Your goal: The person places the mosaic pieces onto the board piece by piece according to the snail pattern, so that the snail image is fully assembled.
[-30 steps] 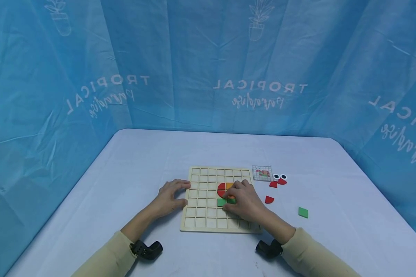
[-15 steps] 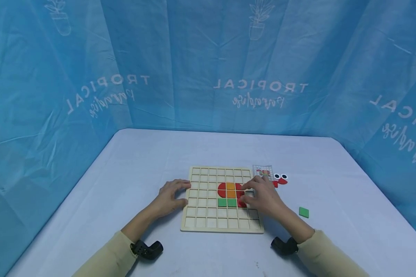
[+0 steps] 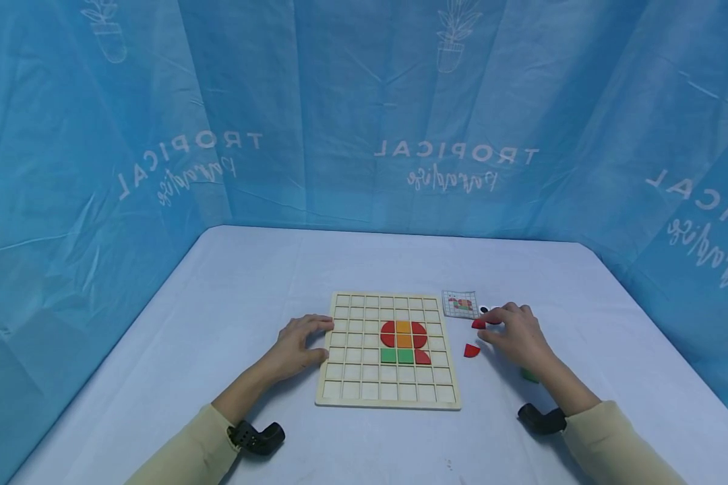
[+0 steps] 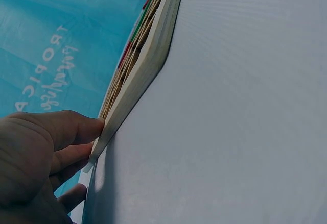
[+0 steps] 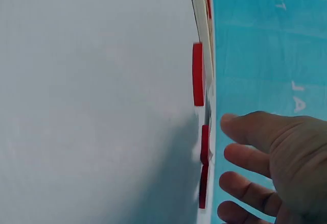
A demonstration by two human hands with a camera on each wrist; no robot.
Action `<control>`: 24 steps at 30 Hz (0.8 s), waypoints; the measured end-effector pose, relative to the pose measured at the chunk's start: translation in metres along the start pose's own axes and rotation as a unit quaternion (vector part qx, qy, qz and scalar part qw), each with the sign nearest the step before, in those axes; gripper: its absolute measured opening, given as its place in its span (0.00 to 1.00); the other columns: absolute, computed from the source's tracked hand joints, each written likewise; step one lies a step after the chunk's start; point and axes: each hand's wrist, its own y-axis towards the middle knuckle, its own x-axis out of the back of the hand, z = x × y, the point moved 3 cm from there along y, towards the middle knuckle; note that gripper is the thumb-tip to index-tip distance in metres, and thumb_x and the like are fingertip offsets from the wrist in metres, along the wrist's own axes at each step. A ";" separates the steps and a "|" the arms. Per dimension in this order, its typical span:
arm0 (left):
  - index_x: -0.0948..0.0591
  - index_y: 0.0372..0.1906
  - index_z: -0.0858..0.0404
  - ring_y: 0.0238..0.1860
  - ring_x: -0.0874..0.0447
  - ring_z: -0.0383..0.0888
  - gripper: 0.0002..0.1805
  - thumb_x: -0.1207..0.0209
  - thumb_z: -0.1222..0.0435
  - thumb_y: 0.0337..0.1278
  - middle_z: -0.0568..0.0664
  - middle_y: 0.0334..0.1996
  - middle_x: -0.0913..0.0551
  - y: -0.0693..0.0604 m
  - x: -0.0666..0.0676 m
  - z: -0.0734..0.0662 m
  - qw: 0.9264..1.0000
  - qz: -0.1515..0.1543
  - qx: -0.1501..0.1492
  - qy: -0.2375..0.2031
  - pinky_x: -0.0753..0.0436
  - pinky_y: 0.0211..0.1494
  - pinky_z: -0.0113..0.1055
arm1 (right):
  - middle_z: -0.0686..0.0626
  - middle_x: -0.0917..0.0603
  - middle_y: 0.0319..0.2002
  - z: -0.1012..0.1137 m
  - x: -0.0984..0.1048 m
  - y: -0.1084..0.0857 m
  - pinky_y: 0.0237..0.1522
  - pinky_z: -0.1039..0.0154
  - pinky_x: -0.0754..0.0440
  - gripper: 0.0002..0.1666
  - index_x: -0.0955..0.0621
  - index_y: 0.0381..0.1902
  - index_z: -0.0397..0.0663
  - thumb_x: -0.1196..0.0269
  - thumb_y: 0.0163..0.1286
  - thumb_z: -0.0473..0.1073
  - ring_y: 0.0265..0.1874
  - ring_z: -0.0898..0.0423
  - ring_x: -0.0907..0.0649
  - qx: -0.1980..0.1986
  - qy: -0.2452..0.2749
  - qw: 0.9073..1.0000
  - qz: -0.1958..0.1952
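My left hand [image 3: 297, 347] touches the left edge of the pale wooden grid board [image 3: 348, 391]; in the left wrist view its thumb [image 4: 84, 129] lies against the board's side. On the board, red quarter-circle tiles flank two orange squares [image 3: 403, 334]. Below them are two green squares [image 3: 397, 356] and a red quarter-circle tile [image 3: 422, 357]. My right hand [image 3: 516, 333] hovers over the loose pieces, thumb and fingers apart, its fingertips near a red quarter-circle tile [image 3: 478, 324]. In the right wrist view, a gap shows between the fingers and the red tiles [image 5: 205, 145].
Another loose red tile [image 3: 471, 350] lies right of the board. A printed pattern card [image 3: 460, 304] is at the board's upper right corner, beside a partly hidden eye piece [image 3: 484, 310]. A green tile [image 3: 529, 375] shows under the right forearm.
My right hand has moved from the board rightward to the loose red tiles. The red tile it was touching now lies uncovered beside the green squares. My left hand stays put.
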 end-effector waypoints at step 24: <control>0.24 0.57 0.63 0.69 0.42 0.58 0.28 0.38 0.68 0.43 0.54 0.62 0.28 -0.002 0.000 -0.001 1.000 -0.015 -0.019 -0.006 0.54 0.71 0.60 | 0.39 0.22 0.43 -0.009 -0.002 0.001 0.40 0.49 0.27 0.19 0.15 0.42 0.52 0.28 0.50 0.46 0.46 0.41 0.29 0.026 -0.049 0.998 0.015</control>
